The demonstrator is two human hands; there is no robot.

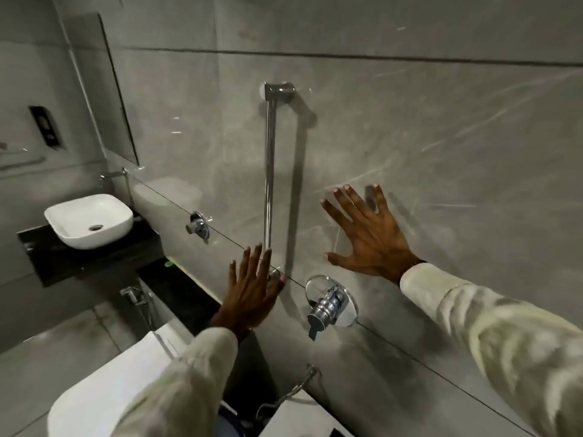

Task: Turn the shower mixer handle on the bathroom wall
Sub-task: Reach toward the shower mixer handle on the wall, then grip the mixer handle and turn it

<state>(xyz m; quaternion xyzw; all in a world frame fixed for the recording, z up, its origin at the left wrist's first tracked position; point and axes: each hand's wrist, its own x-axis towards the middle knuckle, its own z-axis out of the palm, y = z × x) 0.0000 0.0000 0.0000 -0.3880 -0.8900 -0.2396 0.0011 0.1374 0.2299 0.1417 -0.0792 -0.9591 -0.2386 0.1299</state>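
The chrome shower mixer (331, 302) sits on a round plate on the grey tiled wall, its lever handle (315, 326) pointing down and towards me. My right hand (369, 234) lies flat on the wall above and to the right of the mixer, fingers spread, holding nothing. My left hand (252, 288) is open with fingers straight, just left of the mixer, its fingertips by the lower end of a chrome towel rail (269, 171). Neither hand touches the handle.
A second small chrome valve (198, 224) is on the wall further left. A white basin (90, 220) stands on a dark counter (94, 260) at left. Below me are a white toilet (110, 389), a health faucet (134, 294) and its hose (293, 392). A mirror (104, 89) hangs upper left.
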